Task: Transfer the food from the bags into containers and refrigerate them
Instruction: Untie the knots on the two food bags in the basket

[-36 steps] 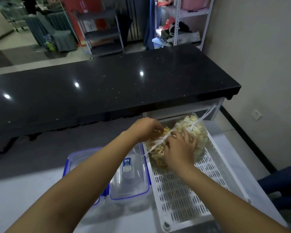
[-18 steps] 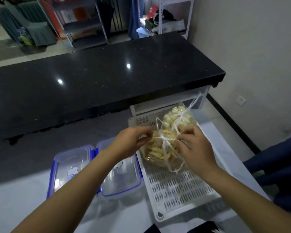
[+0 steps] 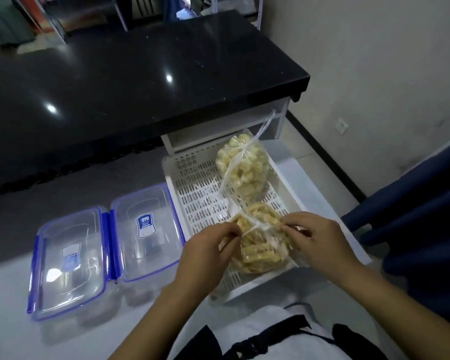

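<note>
Two clear knotted bags of food lie in a white slotted tray (image 3: pixel 200 201). The near bag (image 3: pixel 257 252) holds golden sticks; the far bag (image 3: pixel 242 166) holds pale puffs. My left hand (image 3: pixel 208 245) pinches the near bag's knot from the left, and my right hand (image 3: pixel 315 239) pinches it from the right. Left of the tray, two clear containers with blue-edged lids stand side by side: the left container (image 3: pixel 68 261) and the right container (image 3: pixel 147 229), both closed.
A black glossy counter (image 3: pixel 130 81) runs across behind the grey worktop (image 3: pixel 18 331). A wall with a socket (image 3: pixel 342 125) is on the right, and a dark blue chair (image 3: pixel 424 209) sits at the right edge. Shelving stands at the back.
The view has tilted down and nearer. The golden bag now lies at the tray's near end, apart from the pale bag, and both hands have come nearer with it.
</note>
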`<state>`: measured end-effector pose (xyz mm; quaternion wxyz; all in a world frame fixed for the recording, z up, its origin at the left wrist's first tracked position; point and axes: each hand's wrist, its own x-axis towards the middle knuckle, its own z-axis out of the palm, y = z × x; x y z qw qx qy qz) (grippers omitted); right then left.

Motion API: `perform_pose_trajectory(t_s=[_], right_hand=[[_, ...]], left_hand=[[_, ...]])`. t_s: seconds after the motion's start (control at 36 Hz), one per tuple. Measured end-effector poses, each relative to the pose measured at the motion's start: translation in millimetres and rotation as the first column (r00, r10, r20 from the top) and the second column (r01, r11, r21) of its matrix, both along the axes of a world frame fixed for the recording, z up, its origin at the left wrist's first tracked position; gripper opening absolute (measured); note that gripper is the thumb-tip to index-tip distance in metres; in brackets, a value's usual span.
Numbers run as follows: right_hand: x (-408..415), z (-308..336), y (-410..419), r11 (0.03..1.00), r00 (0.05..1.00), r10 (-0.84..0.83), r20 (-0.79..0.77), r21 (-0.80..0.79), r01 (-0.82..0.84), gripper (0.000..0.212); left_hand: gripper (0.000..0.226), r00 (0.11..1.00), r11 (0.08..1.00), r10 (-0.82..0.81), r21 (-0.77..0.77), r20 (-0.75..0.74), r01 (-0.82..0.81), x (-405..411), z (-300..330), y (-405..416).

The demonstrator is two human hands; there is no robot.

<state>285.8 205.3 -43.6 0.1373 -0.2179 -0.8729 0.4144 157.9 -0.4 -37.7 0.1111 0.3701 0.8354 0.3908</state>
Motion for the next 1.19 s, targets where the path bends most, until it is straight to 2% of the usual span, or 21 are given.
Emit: perform_pose_trajectory(t_s=[0.11, 0.17, 0.22, 0.36, 0.5, 0.58, 0.69, 0.78, 0.89, 1.0, 1.11, 1.19], right_hand=[[1, 3, 4, 0.997, 1.0, 0.025, 0.002, -0.069, -0.024, 0.025], [-2, 11, 5, 0.991, 0.996, 0.081, 0.024, -0.105, -0.078, 0.034], [-7, 19, 6, 0.988, 0.989, 0.14, 0.049, -0.07, -0.136, 0.036], [-22, 33, 12, 0.969, 0.955, 0.236, 0.179, 0.026, -0.245, 0.025], [-36, 36, 8, 0.917, 0.91, 0.298, 0.29, 0.177, -0.357, 0.007], [-37, 35, 9, 0.918, 0.917, 0.296, 0.268, 0.186, -0.351, 0.008], [-34, 40, 13, 0.95, 0.962, 0.25, 0.109, 0.167, -0.266, 0.011], [-33, 45, 15, 0.963, 0.975, 0.221, 0.008, 0.156, -0.219, 0.012], [-29, 50, 18, 0.981, 0.98, 0.176, -0.091, 0.102, -0.166, 0.011], [-23, 50, 29, 0.991, 0.982, 0.134, -0.134, 0.019, -0.133, 0.01], [-21, 38, 33, 0.995, 0.994, 0.041, -0.097, -0.081, -0.049, 0.013], [-22, 28, 29, 0.985, 0.999, 0.007, -0.048, -0.169, -0.015, 0.016]], left_hand=[[0.015, 1.0, 1.0, 0.012, 0.02, -0.002, -0.012, 0, 3, 1], [0.029, 1.0, 1.0, 0.011, 0.021, 0.017, -0.012, -3, 7, 1], [0.037, 0.999, 1.0, -0.002, 0.012, 0.037, 0.002, -4, 12, 3], [0.033, 0.999, 0.997, -0.044, -0.066, 0.02, 0.045, -5, 24, 23], [0.025, 0.986, 0.968, -0.139, -0.22, -0.087, 0.117, -5, 28, 40], [0.024, 0.987, 0.974, -0.124, -0.202, -0.101, 0.102, -7, 28, 40], [0.022, 0.996, 0.999, -0.022, -0.052, -0.089, 0.018, -9, 27, 33], [0.031, 0.997, 0.995, 0.074, 0.066, -0.004, -0.074, -8, 29, 25], [0.036, 0.95, 0.959, 0.169, 0.177, 0.261, -0.22, -11, 31, 13], [0.034, 0.909, 0.92, 0.209, 0.244, 0.36, -0.308, -12, 36, -2], [0.029, 0.854, 0.903, 0.25, 0.209, 0.456, -0.375, -9, 31, -14], [0.028, 0.848, 0.914, 0.275, 0.149, 0.452, -0.376, -8, 25, -17]])
